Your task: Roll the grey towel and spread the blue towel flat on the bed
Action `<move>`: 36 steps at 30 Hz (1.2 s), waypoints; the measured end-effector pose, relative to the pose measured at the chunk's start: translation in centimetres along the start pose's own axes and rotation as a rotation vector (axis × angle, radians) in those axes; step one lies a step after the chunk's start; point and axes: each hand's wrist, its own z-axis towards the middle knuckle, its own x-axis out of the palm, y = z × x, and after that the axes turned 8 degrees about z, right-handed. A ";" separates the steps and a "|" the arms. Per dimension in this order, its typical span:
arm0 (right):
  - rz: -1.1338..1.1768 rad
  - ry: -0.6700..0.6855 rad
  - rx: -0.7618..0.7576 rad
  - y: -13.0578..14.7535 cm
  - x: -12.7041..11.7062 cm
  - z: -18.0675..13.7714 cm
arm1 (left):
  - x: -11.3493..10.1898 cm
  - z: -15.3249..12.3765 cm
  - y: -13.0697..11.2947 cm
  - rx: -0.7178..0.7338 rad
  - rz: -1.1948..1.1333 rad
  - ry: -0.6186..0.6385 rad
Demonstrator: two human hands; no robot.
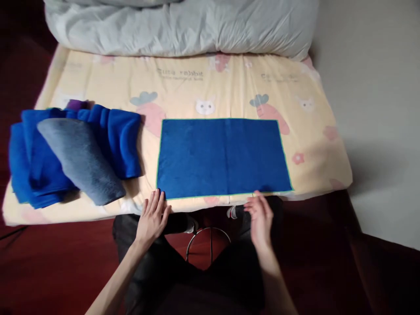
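A blue towel [197, 157] with thin green edging lies flat on the bed, with a faint crease down its middle. At its near left corner rests my left hand [152, 218], palm down with the fingers stretched out and fingertips touching the corner. My right hand [260, 214] is at the near edge, right of the middle, fingers loosely bent and slightly apart with nothing visible in them. Whether its fingertips touch the towel I cannot tell.
Left of the towel is a rumpled pile of blue towels [121, 140] with a grey-blue cloth [85, 162] on top and a bit of purple cloth [77, 104] behind. A grey quilt [183, 30] lies across the far end of the patterned bed sheet [229, 94]. A wall [383, 109] stands at right.
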 end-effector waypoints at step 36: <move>0.353 0.066 0.554 -8.5 6.8 -0.3 | -2.4 47.2 -18.5 0.168 0.005 0.244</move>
